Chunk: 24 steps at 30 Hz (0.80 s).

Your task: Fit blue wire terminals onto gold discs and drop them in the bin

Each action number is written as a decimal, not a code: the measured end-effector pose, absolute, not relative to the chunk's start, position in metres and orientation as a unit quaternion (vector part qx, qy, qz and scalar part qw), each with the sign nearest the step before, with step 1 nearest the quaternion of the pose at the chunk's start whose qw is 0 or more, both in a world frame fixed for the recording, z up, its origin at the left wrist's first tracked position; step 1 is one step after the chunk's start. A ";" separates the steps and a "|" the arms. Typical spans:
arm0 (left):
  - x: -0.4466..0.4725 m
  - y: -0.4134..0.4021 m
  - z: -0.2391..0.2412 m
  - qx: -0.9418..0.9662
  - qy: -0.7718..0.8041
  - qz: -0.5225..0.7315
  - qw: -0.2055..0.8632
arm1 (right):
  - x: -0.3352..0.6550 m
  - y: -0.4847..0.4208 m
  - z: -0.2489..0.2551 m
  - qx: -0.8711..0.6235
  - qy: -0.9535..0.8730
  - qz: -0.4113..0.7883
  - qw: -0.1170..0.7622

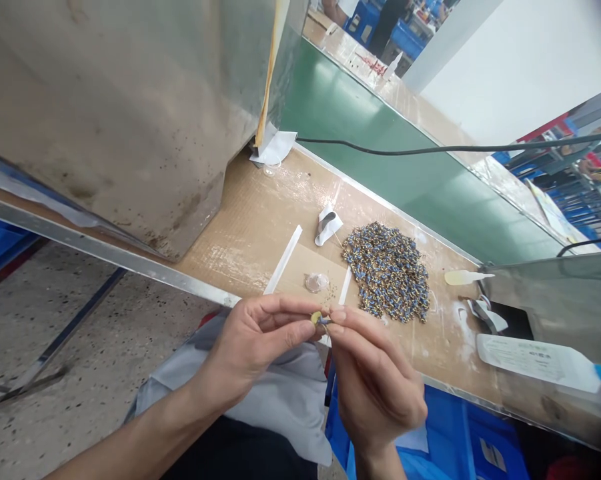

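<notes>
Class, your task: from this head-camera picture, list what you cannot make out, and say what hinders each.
The small part, head view: mostly covered by the fingertips of the left hand and right hand; shape too small to tell.
The pile of parts, head view: single pieces too small to tell apart.
The white bottle, head view: label print blurred.
The metal box, head view: cut off by the right edge.
</notes>
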<state>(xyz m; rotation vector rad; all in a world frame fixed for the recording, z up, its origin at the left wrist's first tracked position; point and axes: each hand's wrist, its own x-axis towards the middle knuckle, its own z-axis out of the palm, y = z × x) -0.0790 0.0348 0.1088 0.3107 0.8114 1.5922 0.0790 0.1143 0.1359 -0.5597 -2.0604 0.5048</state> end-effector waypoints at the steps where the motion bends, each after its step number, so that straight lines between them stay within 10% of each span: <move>1: -0.078 0.034 0.110 0.136 0.359 0.694 0.609 | 0.079 0.113 0.135 -0.220 -0.839 0.190 0.460; 24: -0.058 0.034 0.121 0.132 0.557 0.666 0.480 | 0.085 0.100 0.112 -0.172 -0.856 0.109 0.474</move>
